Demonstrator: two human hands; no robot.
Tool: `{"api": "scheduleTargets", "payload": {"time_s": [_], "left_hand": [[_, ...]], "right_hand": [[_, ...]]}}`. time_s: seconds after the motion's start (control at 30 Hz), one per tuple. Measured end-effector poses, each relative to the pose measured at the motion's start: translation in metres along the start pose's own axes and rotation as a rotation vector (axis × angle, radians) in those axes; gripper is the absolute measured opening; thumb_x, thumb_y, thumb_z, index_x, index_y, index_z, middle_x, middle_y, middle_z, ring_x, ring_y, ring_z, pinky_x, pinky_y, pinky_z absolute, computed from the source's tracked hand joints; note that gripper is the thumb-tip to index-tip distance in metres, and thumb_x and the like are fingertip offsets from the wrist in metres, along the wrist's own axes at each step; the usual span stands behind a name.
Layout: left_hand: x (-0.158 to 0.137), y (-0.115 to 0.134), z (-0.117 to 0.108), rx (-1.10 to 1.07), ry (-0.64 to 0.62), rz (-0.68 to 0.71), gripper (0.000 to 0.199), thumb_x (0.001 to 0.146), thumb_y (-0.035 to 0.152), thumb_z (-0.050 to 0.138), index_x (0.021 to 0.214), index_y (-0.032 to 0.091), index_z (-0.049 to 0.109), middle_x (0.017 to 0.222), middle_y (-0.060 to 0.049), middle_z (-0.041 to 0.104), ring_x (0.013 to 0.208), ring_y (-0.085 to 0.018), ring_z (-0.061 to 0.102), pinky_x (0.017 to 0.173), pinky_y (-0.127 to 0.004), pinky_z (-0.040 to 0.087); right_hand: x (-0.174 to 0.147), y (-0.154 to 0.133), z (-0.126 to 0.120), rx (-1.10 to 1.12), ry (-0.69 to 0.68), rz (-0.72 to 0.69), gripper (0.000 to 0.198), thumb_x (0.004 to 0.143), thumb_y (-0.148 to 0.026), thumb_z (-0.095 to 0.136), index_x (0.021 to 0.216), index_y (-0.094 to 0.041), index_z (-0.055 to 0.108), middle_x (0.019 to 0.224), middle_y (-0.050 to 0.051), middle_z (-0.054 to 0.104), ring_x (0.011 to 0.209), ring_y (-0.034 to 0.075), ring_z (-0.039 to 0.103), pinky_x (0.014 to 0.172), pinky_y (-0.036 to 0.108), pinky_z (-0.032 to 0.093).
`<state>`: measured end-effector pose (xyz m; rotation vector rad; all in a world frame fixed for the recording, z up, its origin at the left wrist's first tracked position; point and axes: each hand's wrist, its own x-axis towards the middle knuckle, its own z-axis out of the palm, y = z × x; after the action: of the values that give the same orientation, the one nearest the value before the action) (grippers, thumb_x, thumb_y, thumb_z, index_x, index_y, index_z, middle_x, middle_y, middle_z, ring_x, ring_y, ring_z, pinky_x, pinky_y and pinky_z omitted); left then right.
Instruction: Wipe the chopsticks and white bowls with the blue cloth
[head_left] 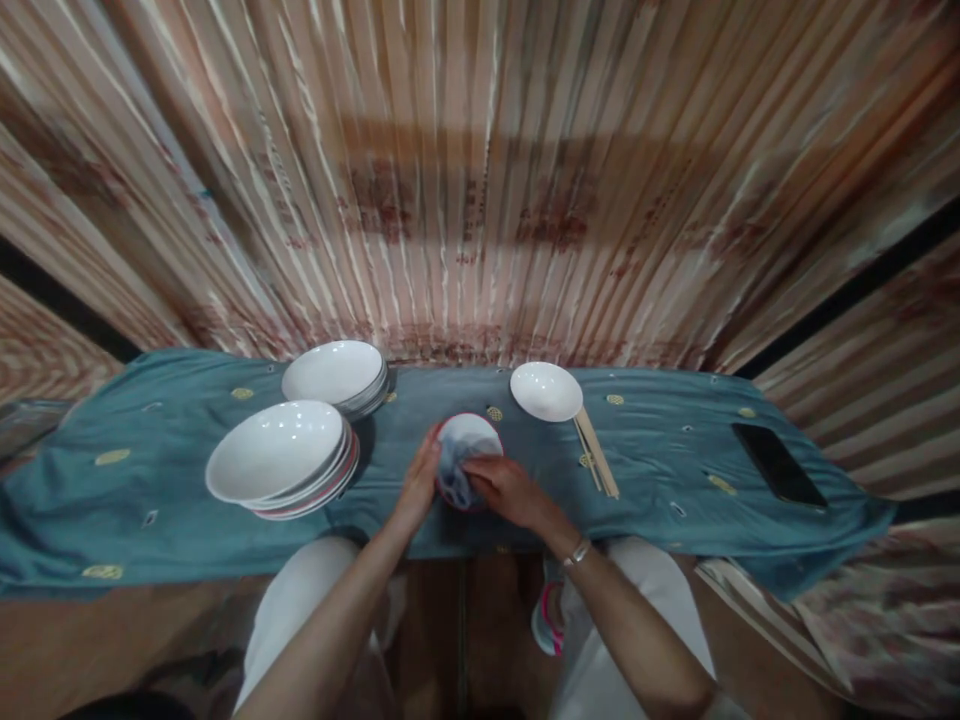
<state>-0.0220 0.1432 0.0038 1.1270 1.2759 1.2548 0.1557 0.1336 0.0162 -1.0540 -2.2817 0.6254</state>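
A white bowl with a red rim is tilted toward me at the near middle of the table. My left hand grips its left edge, fingers wrapped round the rim. Inside the bowl lies a crumpled blue-grey cloth. My right hand pinches this cloth and presses it against the inner surface. Part of the bowl's right side is hidden behind my right hand.
Stacked white plates stand at the left, with another stack of white bowls behind. Right of centre are a single white bowl and wooden chopsticks. A black phone lies far right on the teal tablecloth. Curtains hang behind.
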Motion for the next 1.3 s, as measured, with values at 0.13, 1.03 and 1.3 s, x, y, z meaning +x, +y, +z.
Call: {"api": "scheduleTargets", "payload": {"time_s": [0.13, 1.03, 1.3], "left_hand": [[0.003, 0.0, 0.003, 0.091, -0.001, 0.046, 0.05, 0.09, 0.051, 0.043, 0.12, 0.018, 0.065, 0.135, -0.009, 0.06, 0.132, -0.023, 0.049, 0.116, -0.039, 0.029], [0.006, 0.002, 0.019, 0.052, 0.005, 0.024, 0.048, 0.089, 0.049, 0.039, 0.116, 0.018, 0.064, 0.124, -0.01, 0.066, 0.12, -0.025, 0.056, 0.11, -0.037, 0.036], [0.007, 0.0, 0.017, 0.08, -0.014, 0.072, 0.045, 0.092, 0.044, 0.036, 0.117, 0.019, 0.064, 0.129, -0.008, 0.065, 0.126, -0.023, 0.053, 0.114, -0.036, 0.031]], "right_hand": [[-0.001, -0.011, 0.021, 0.194, -0.036, 0.03, 0.03, 0.086, -0.008, 0.052, 0.105, -0.02, 0.071, 0.109, 0.006, 0.071, 0.1, 0.019, 0.067, 0.09, 0.032, 0.053], [-0.003, -0.005, 0.013, -0.283, -0.107, 0.259, 0.021, 0.089, -0.013, 0.05, 0.104, -0.014, 0.065, 0.111, 0.013, 0.065, 0.103, 0.022, 0.061, 0.092, 0.035, 0.051], [0.002, -0.013, 0.025, 0.273, 0.01, 0.086, 0.041, 0.087, -0.01, 0.046, 0.126, -0.018, 0.058, 0.133, 0.01, 0.059, 0.122, 0.019, 0.057, 0.106, 0.037, 0.044]]}}
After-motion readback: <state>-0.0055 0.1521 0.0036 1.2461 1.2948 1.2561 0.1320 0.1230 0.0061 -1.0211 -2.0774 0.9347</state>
